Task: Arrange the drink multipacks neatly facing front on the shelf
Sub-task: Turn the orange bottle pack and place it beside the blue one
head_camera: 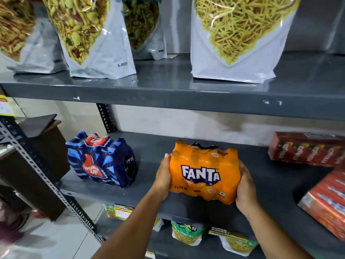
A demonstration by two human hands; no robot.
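Note:
An orange Fanta multipack [204, 172] stands on the grey middle shelf [153, 165], its logo facing me. My left hand [162, 176] presses its left side and my right hand [245, 189] grips its lower right corner. A blue Thums Up multipack [101, 159] stands to the left on the same shelf, turned at an angle. A red Maaza carton pack [306, 149] lies at the back right, and another red carton pack [326, 200] lies skewed at the front right edge.
Large snack pouches [237, 38] stand on the upper shelf. Small snack packets [186, 234] sit on the shelf below. A perforated metal upright [46, 176] and a dark box [33, 165] are to the left. Tiled floor shows at the bottom left.

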